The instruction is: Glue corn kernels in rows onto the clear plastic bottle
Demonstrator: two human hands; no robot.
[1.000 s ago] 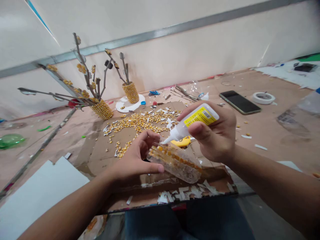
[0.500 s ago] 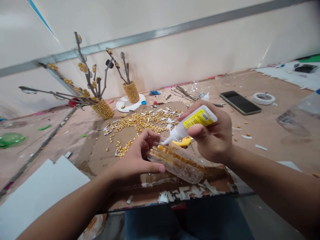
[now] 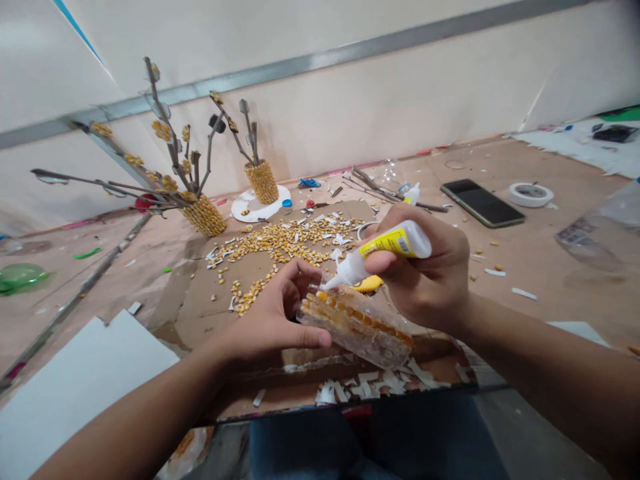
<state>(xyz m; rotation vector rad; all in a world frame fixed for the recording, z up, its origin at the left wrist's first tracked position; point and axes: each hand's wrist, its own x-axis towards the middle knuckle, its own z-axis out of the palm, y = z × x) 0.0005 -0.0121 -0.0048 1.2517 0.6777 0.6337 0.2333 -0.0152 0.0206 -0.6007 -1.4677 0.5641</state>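
My left hand (image 3: 280, 313) is closed around one end of a clear plastic bottle (image 3: 373, 347) lying tilted on its side. Rows of corn kernels (image 3: 350, 308) are stuck along the bottle's upper face. In my right hand (image 3: 430, 280) is a white glue bottle (image 3: 395, 247) with a yellow label, held tip down. Its nozzle meets or nearly meets the plastic bottle beside the kernels, close to my left fingers. Behind the hands, loose corn kernels (image 3: 280, 243) mixed with white scraps are spread on cardboard. A yellow object (image 3: 369, 285) shows partly behind the glue bottle.
Two kernel-covered pots (image 3: 204, 217) with twigs stand at the back left, one on a white disc (image 3: 245, 208). A phone (image 3: 483, 202) and a tape roll (image 3: 530, 195) lie right. White board (image 3: 90, 387) lies front left; paper strips (image 3: 375, 387) line the cardboard's near edge.
The glue bottle and my right hand have shifted slightly, the nozzle tip moving a little left and down along the plastic bottle. My left hand keeps its hold.
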